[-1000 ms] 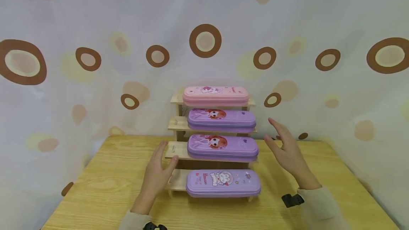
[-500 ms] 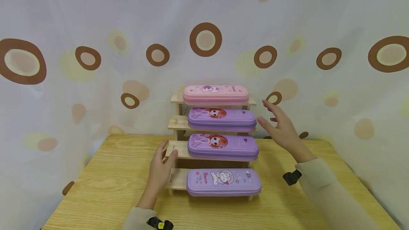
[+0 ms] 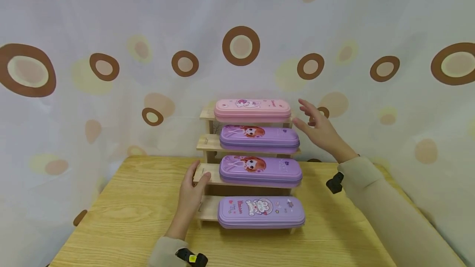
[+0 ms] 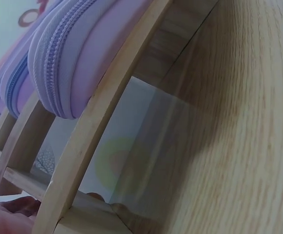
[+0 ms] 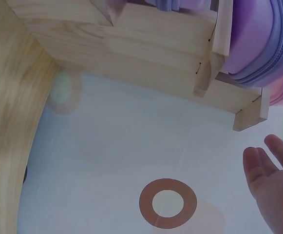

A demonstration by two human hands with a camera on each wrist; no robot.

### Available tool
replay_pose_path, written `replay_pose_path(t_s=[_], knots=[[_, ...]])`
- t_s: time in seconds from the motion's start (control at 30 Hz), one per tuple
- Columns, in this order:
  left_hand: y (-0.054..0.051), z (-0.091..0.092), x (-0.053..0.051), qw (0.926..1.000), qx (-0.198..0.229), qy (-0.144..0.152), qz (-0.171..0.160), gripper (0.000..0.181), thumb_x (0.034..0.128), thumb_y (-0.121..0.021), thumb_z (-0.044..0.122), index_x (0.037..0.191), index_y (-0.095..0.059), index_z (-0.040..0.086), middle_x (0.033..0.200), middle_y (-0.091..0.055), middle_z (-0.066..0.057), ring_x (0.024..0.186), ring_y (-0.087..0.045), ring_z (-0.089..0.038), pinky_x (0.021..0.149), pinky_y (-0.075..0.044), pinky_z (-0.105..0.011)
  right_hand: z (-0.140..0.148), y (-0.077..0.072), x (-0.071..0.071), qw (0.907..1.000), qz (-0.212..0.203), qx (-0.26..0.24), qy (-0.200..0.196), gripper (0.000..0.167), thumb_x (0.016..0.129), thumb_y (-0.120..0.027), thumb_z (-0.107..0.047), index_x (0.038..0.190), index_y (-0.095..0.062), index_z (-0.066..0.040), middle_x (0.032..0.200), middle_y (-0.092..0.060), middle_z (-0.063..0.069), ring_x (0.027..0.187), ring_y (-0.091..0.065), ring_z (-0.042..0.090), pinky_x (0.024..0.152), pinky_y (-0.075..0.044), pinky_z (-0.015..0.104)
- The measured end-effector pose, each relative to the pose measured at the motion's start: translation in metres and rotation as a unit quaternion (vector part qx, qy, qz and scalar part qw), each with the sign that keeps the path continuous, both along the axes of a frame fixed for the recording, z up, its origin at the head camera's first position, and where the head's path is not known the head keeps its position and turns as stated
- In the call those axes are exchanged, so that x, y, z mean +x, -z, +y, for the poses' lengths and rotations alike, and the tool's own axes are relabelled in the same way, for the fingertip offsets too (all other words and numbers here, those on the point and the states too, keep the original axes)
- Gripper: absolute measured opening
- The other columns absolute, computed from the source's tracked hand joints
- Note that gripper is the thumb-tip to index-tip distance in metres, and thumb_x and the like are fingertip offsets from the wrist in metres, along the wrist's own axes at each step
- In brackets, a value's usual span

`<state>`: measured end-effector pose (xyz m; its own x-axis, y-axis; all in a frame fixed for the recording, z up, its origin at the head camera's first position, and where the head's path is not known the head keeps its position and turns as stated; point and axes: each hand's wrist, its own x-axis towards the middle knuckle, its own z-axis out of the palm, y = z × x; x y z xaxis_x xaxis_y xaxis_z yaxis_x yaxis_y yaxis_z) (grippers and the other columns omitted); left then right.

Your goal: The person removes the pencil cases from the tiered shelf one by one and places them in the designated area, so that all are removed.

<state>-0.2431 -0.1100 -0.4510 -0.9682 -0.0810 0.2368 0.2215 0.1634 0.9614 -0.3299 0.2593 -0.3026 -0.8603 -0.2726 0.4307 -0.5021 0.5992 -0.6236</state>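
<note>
Pencil cases [image 3: 261, 172]: four, one per level of wooden stand [image 3: 208, 208]. Setting-out judged complete; none seen left loose. Right hand [image 3: 320, 130] spread wide, just beside pink top case [image 3: 256, 111], not touching — left hand [image 3: 191, 195] at end of second-lowest tier [image 3: 214, 170]; cannot tell whether gripping.

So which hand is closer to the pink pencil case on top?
Right hand: it's beside the right end of the pink pencil case, not touching. The left hand is lower, at the left end of the second shelf from the bottom.
</note>
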Motion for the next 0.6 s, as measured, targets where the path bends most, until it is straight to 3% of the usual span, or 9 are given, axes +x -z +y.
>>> replay_pose_path(t_s=[0.1,0.23,0.33,0.6], knots=[[0.002,0.002,-0.002,1.0,0.002,-0.005,-0.005,0.063,0.0988,-0.06,0.033,0.152,-0.036,0.01,0.157,-0.032,-0.009,0.127,-0.044,-0.034,0.104,-0.04,-0.051,-0.003,-0.003,-0.008,0.9998,-0.013,0.011,0.004,0.071,0.099,-0.06,-0.036,0.157,-0.025,-0.014,0.151,-0.036,0.025,0.135,-0.037,0.043,0.104,-0.036,0.058],[0.004,0.004,-0.003,0.9998,0.018,-0.006,-0.002,0.062,0.0988,-0.061,0.03,0.151,-0.036,0.007,0.156,-0.034,-0.01,0.146,-0.021,-0.031,0.117,-0.019,-0.054,-0.008,-0.009,-0.016,0.9986,-0.046,0.024,-0.005,0.074,0.099,-0.058,-0.042,0.158,-0.022,-0.017,0.153,-0.034,0.023,0.139,-0.032,0.043,0.107,-0.034,0.059],[0.002,0.005,-0.002,0.9997,0.023,-0.008,0.0,0.061,0.0984,-0.062,0.027,0.15,-0.037,0.006,0.156,-0.035,-0.01,0.146,-0.021,-0.03,0.118,-0.016,-0.053,-0.012,-0.011,-0.022,0.9966,-0.073,0.034,-0.02,0.076,0.099,-0.057,-0.044,0.159,-0.017,-0.02,0.154,-0.032,0.022,0.14,-0.03,0.042,0.109,-0.031,0.06],[-0.022,0.011,0.014,0.9998,-0.011,-0.015,0.006,0.057,0.0981,-0.061,0.013,0.148,-0.038,-0.003,0.154,-0.036,-0.019,0.144,-0.025,-0.038,0.116,-0.02,-0.055,-0.018,-0.013,-0.033,0.9935,-0.095,0.058,-0.024,0.082,0.096,-0.059,-0.049,0.16,-0.012,-0.027,0.155,-0.032,0.019,0.141,-0.029,0.038,0.112,-0.023,0.063]])
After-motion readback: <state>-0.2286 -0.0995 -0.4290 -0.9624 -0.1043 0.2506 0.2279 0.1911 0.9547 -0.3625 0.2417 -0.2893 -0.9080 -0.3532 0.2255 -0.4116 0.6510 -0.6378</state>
